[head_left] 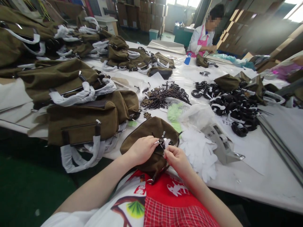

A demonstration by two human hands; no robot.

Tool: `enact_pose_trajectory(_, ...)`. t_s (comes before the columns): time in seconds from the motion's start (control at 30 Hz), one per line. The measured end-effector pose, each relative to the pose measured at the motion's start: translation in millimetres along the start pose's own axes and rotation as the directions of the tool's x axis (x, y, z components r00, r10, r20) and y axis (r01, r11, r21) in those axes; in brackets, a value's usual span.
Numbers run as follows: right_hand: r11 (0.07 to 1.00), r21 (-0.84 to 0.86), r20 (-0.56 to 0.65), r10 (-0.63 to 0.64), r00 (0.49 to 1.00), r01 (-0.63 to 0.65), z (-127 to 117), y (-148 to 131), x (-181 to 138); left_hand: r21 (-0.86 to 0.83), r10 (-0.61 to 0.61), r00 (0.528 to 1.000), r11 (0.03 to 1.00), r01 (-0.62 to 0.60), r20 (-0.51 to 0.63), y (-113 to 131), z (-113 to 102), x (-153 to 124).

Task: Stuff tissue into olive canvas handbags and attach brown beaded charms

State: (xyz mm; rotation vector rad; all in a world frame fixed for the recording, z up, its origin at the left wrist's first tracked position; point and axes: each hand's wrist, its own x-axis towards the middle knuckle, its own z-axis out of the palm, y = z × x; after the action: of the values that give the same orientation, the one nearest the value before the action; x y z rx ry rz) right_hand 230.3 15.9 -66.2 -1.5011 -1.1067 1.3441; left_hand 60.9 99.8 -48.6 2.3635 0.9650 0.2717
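Note:
An olive-brown fabric bag lies at the table's front edge, against my red apron. My left hand rests on it, thumb and fingers closed on a small silver metal clasp at a dark strap tab. Close by on the right, my right hand is pinched; what sits between its fingertips is too small to make out. A small piece of white wrapping shows between the two hands. A zipper pull stands up just behind them.
Finished-looking olive bags with white-wrapped handles pile up on the left. Behind are braided dark cords; to the right, a grey tape dispenser, white paper pieces and black straps. A co-worker handles a bag across the table.

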Motion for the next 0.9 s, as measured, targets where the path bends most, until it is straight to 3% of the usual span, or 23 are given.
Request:
enact_pose_trajectory(0.2,0.939,-0.292,-0.110,-0.222,0.969,0.182,4.2,-1.0,-2.4,-0.024,0.005,1.000,1.000,-0.005,0.008,2.0,-2.1,1.0)
enact_pose_trajectory(0.4,0.940,-0.276,-0.110,-0.236,0.966,0.198,5.5,4.3,2.4,0.029,0.052,0.998,0.998,-0.053,0.029,10.4,2.9,-3.5)
enact_pose_trajectory(0.5,0.949,-0.254,-0.105,-0.220,0.970,0.188,5.9,7.7,4.8,0.050,0.044,0.998,0.998,-0.043,-0.038,14.8,7.9,-6.0)
enact_pose_trajectory(0.67,0.958,-0.236,-0.122,-0.196,0.973,0.163,6.2,12.3,6.5,-0.150,0.110,0.980,0.980,-0.135,-0.163,15.4,13.3,-3.1)
enact_pose_trajectory(0.9,0.970,-0.196,-0.105,-0.166,0.980,0.144,4.7,9.7,3.0,-0.436,-0.007,0.932,0.885,-0.164,-0.363,9.6,17.7,8.5)
